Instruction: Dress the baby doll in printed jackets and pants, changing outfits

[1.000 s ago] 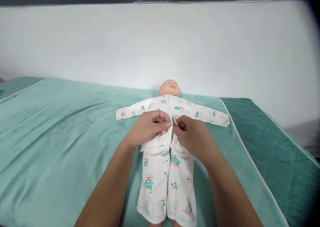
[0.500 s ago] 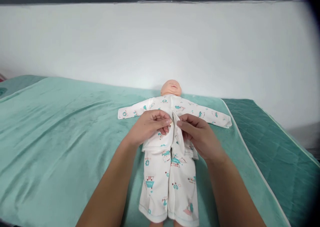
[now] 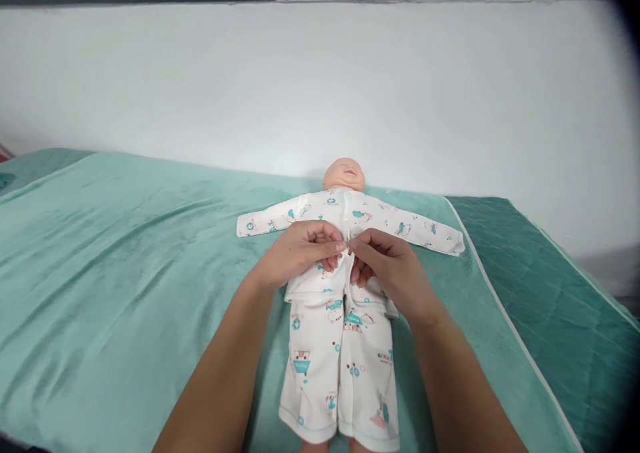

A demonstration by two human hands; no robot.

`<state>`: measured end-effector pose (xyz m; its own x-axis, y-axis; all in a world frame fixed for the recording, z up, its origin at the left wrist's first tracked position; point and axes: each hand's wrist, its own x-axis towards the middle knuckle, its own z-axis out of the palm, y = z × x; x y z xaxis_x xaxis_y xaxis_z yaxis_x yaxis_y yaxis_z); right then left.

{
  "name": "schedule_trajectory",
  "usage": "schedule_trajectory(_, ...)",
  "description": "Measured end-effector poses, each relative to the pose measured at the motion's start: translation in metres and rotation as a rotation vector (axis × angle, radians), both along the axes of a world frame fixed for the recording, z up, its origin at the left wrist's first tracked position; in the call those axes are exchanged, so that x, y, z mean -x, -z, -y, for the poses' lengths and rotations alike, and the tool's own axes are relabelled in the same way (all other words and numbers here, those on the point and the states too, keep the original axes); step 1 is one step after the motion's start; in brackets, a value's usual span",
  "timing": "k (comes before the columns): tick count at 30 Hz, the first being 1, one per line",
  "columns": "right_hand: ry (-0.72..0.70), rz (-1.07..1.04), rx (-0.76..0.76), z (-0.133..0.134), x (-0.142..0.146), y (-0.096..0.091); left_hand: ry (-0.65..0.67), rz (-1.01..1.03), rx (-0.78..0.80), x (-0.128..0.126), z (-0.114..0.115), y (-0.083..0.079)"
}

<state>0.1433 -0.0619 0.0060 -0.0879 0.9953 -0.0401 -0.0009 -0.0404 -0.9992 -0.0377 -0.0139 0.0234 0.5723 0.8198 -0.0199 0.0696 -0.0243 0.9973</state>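
Note:
A baby doll (image 3: 345, 174) lies on its back, head away from me, in a white printed shirt (image 3: 320, 284) and matching trousers (image 3: 313, 380). The shirt's long sleeves are spread out to both sides. Over the doll's belly my left hand (image 3: 313, 250) pinches the left front edge of the shirt between thumb and fingers. My right hand (image 3: 377, 256) pinches the opposite front edge, its fingertips almost meeting those of the left. A small yellowish spot shows between the fingertips, too small to make out. Below the hands the shirt's hem overlaps the trousers.
Under the doll is a light green plush blanket (image 3: 125, 273) with some creases on the left. A darker green quilted cover (image 3: 540, 293) runs along the right side. Behind the bed stands a white wall (image 3: 250, 86).
My right hand has moved slightly left, bringing its shirt edge against the one in my left hand. The flap that stood raised between the hands is now drawn in. My left hand stays nearly still.

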Motion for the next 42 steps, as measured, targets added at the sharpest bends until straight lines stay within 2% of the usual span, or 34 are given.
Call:
schedule_trajectory(6, 0.015, 0.03, 0.003, -0.001, 0.002, 0.001, 0.005, -0.029, -0.023, 0.0, 0.0, 0.001)
schedule_trajectory(17, 0.003, -0.054, 0.003, -0.001, 0.0, 0.001, 0.009, -0.018, -0.039, -0.001, -0.001, 0.007)
schedule_trajectory(28, -0.056, -0.061, -0.012, -0.001, -0.003, 0.003, 0.087, -0.001, -0.063, -0.001, -0.001, 0.006)
schedule_trajectory(38, -0.123, -0.074, -0.032, -0.001, -0.002, 0.005, 0.011, -0.075, -0.136, -0.007, 0.004, 0.008)
schedule_trajectory(42, -0.125, -0.073, -0.03, 0.0, -0.002, 0.006, 0.023, -0.065, -0.146, -0.007, 0.004, 0.01)
